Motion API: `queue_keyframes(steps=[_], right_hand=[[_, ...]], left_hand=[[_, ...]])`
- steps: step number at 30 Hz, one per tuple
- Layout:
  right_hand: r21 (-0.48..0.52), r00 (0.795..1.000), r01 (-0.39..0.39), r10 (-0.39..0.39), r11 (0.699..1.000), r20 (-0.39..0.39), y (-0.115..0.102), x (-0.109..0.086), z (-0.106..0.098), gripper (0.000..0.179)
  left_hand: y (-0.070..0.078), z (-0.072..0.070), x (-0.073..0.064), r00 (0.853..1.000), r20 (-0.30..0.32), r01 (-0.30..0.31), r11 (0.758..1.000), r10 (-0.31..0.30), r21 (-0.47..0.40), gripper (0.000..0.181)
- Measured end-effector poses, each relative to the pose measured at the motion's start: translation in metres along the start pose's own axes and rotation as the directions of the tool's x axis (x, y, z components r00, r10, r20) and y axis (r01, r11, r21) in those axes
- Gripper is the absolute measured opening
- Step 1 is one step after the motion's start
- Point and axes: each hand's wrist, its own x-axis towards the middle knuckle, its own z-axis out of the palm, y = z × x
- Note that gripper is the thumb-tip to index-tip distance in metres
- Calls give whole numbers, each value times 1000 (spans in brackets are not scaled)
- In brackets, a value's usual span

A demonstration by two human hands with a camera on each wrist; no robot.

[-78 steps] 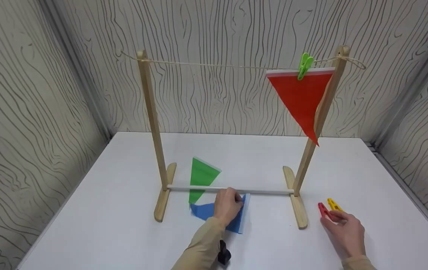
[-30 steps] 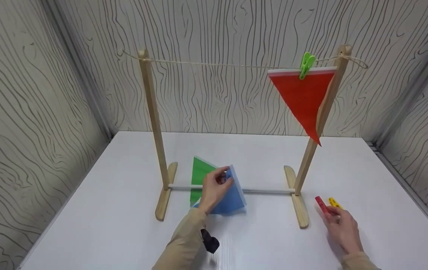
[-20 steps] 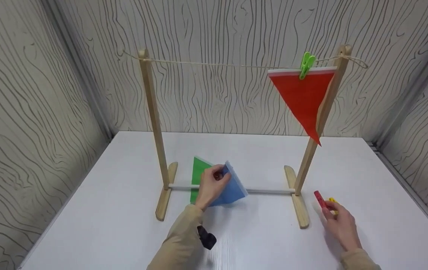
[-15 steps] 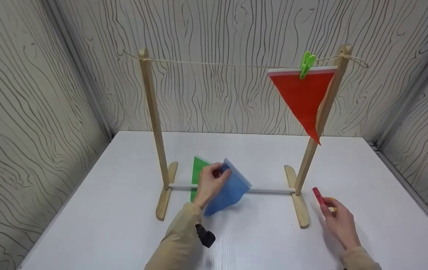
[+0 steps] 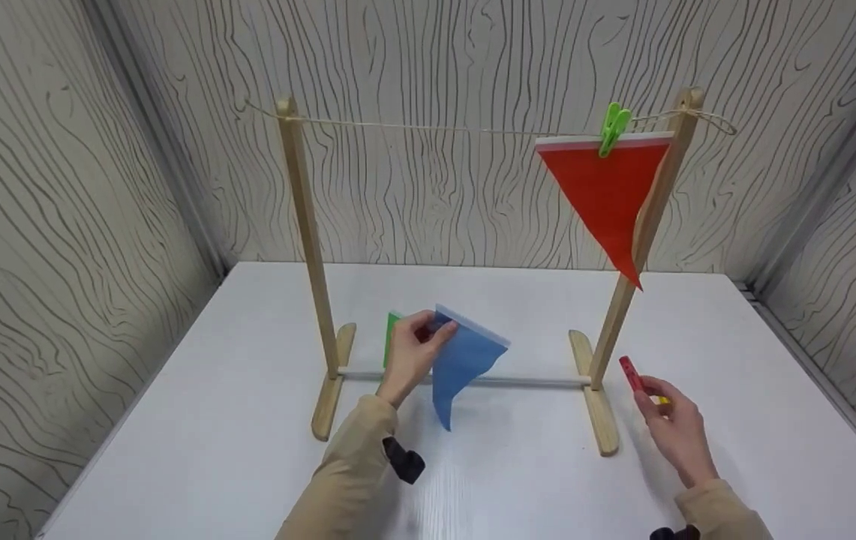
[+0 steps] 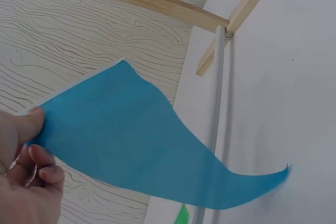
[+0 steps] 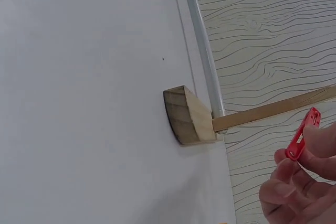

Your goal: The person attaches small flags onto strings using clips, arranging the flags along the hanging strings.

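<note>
My left hand (image 5: 411, 356) pinches a blue triangular pennant (image 5: 465, 352) near one end of its pale top edge. In the left wrist view the pennant (image 6: 115, 124) spreads out from the thumb, its tip trailing low across the white crossbar. A red clothespin (image 5: 631, 373) is pinched between thumb and fingers of my right hand (image 5: 675, 427), right of the wooden stand; the right wrist view shows the clothespin (image 7: 304, 135) pointing up. Behind that hand lies a yellow clothespin (image 5: 664, 400), mostly hidden. A green pennant (image 5: 391, 337) shows only partly behind my left hand.
Two wooden posts, the left post (image 5: 306, 240) and right post (image 5: 649, 225), carry a string (image 5: 412, 127). A red pennant (image 5: 608, 195) hangs from it at the right under a green clothespin (image 5: 612, 129). A white crossbar (image 5: 533, 380) joins the feet above the white table (image 5: 195, 450).
The left hand has lifted the blue pennant off the table and turned it, so its tip now hangs down. The right hand has picked up the red clothespin and raised it slightly.
</note>
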Motion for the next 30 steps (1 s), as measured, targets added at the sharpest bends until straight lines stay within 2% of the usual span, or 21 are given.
queue_keyframes(steps=[7, 17, 24, 30], right_hand=[[71, 999, 31, -28, 997, -34, -6, -2, -3, 46], [130, 991, 118, -108, 984, -85, -13, -3, -8, 47], [166, 979, 178, -158, 970, -129, -25, -7, -7, 44], [197, 965, 237, -206, 951, -162, -37, -12, -7, 40]], left_hand=[[5, -3, 6, 999, -33, -35, 998, 34, -51, 19], [17, -7, 9, 998, -63, -10, 989, 1, -145, 18], [25, -11, 15, 996, -69, -65, 984, 54, -166, 17], [32, -13, 18, 996, -78, -68, 977, 53, -202, 18]])
